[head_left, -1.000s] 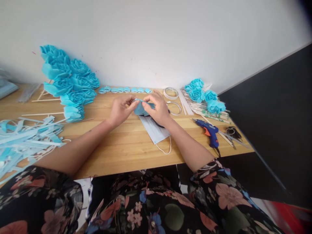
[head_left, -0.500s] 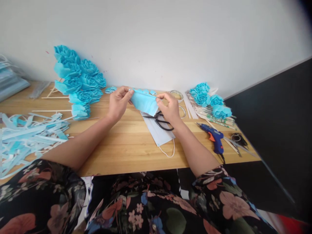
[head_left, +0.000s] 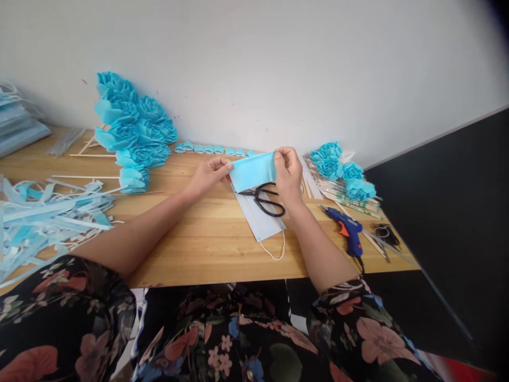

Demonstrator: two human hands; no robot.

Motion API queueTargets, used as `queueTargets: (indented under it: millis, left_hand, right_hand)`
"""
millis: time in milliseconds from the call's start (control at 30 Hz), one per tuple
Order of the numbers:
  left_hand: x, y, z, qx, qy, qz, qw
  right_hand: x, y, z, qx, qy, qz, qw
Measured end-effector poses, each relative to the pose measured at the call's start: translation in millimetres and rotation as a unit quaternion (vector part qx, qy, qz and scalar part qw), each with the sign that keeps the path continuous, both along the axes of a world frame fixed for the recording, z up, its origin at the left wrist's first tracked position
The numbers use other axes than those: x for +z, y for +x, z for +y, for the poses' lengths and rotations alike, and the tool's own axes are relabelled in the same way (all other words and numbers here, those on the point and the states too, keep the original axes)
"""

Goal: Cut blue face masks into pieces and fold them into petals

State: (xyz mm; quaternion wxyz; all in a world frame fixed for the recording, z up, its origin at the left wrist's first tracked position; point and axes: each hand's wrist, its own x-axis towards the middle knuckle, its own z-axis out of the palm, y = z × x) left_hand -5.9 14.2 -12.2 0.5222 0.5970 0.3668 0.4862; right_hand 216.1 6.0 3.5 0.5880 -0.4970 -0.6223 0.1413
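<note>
A piece of light blue mask fabric is stretched between my two hands above the table. My left hand pinches its left edge between thumb and fingers. At the upper right corner, my right hand grips it the same way. Below the fabric lie black-handled scissors, partly covered by it and by my right hand. They rest on a whitish face mask whose ear loop curls toward the table's front edge.
Blue fabric flowers on sticks stand at the left, behind a heap of cut strips. Small rolled blue pieces line the wall. More flowers and a blue glue gun lie at the right. Packed masks sit far left.
Both hands have moved right with the fabric, which now hangs flatter and wider toward me. More of the rolled pieces along the wall show.
</note>
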Motion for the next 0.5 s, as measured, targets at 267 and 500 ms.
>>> queueTargets:
  millis: [267,500]
  left_hand:
    - [22.5,-3,-10,-0.048,0.084,0.102,0.99]
    - [20.4,5,-18,-0.038,0.125,0.127,0.983]
  right_hand:
    - [11.6,-20,-23,0.071,0.002,-0.057,0.996]
    - [8.3,-36,-35,0.141,-0.016,-0.097,0.985]
